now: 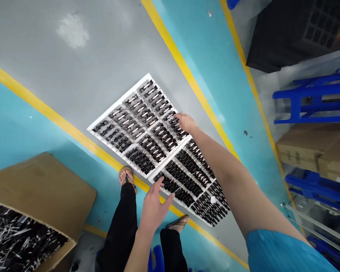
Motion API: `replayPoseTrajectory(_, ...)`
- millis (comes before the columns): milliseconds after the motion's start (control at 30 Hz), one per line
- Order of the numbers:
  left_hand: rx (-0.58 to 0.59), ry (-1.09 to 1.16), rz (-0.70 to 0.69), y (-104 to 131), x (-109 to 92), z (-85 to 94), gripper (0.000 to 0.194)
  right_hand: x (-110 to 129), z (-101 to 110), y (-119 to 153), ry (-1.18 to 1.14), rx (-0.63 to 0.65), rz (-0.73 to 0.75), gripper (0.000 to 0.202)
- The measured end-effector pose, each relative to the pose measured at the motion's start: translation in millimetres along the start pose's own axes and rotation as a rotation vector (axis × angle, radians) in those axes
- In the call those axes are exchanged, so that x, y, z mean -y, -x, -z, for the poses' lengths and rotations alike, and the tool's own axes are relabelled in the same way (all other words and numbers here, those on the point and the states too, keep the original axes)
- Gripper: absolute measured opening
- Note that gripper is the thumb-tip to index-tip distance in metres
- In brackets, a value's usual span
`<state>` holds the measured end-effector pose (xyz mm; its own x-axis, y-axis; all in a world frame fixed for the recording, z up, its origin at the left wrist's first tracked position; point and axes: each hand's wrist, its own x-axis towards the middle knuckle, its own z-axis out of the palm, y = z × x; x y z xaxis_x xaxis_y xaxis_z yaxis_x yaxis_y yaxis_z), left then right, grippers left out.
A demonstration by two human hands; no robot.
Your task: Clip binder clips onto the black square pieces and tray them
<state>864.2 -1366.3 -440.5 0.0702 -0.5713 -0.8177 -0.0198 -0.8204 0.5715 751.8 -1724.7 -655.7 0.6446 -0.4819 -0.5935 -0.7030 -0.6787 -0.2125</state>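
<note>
Two white trays lie end to end on the floor, the farther tray [117, 104] and the nearer tray [200, 218]. Rows of small black parts [143, 160] with shiny metal pins fill them. My right hand [186, 122] reaches to the right edge of the farther tray. Its fingers are bent together at a part there, and what lies between them is hidden. My left hand [154, 206] hovers by the left edge of the nearer tray, fingers apart and holding nothing. A small white piece [213, 199] rests on the nearer tray's parts.
At lower left stands an open cardboard box [45, 181] heaped with loose black-and-metal parts [19, 238]. My feet are beside the trays. Along the right are a dark crate [286, 37], blue stools [314, 98] and closed cartons [311, 145]. Yellow lines [184, 68] cross the floor.
</note>
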Motion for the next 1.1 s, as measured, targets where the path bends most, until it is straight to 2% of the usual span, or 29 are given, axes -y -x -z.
replayPoseTrajectory(200,-0.022,-0.029,-0.016,-3,1,4.3,0.060,0,-6,-6,0.003,-0.009,-0.011,0.051)
replayPoseTrajectory(467,-0.007,-0.052,-0.007,-2,0,6.7,0.061,-2,-11,-1,0.001,-0.067,0.043,0.051)
replayPoseTrajectory(633,0.010,-0.051,0.010,-4,-2,9.3,0.061,5,-19,0,-0.031,-0.086,-0.014,0.048)
replayPoseTrajectory(767,-0.001,-0.057,0.008,-4,-2,11.7,0.059,9,-30,5,-0.188,-0.179,-0.153,0.044)
replayPoseTrajectory(900,-0.007,-0.061,0.003,-3,-2,11.9,0.059,8,-34,5,-0.266,-0.193,-0.198,0.052)
replayPoseTrajectory(933,-0.013,-0.063,-0.001,-3,-1,11.9,0.059,10,-33,6,-0.288,-0.214,-0.207,0.056)
replayPoseTrajectory(1000,-0.030,-0.076,-0.019,-7,4,11.9,0.059,24,-30,12,-0.361,-0.337,-0.269,0.060)
replayPoseTrajectory(1100,-0.058,-0.125,-0.077,-17,22,12.5,0.057,76,-29,50,-0.554,-0.628,-0.504,0.059)
